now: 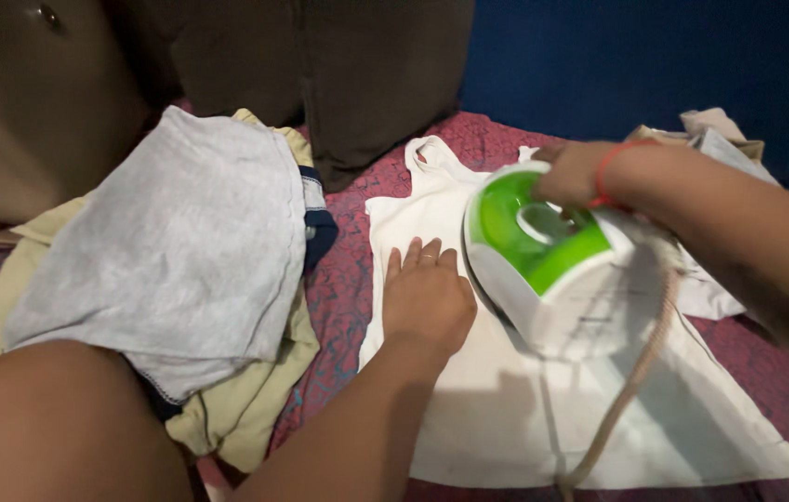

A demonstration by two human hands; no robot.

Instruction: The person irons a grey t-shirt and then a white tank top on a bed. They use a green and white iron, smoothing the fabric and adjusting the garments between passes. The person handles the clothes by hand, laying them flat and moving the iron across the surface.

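Head cam: white sleeveless garment lay flat on a red patterned cloth. Left hand was pressed palm-down on the garment, fingers together and extended, holding nothing. Right hand, red band at the wrist, gripped the top of a green-and-white iron; the iron sat on the garment just right of the left hand, nearly touching it. Iron's braided cord ran down across the garment toward the bottom edge. Pile of folded clothes, grey piece on top, sat to the left, beside the garment.
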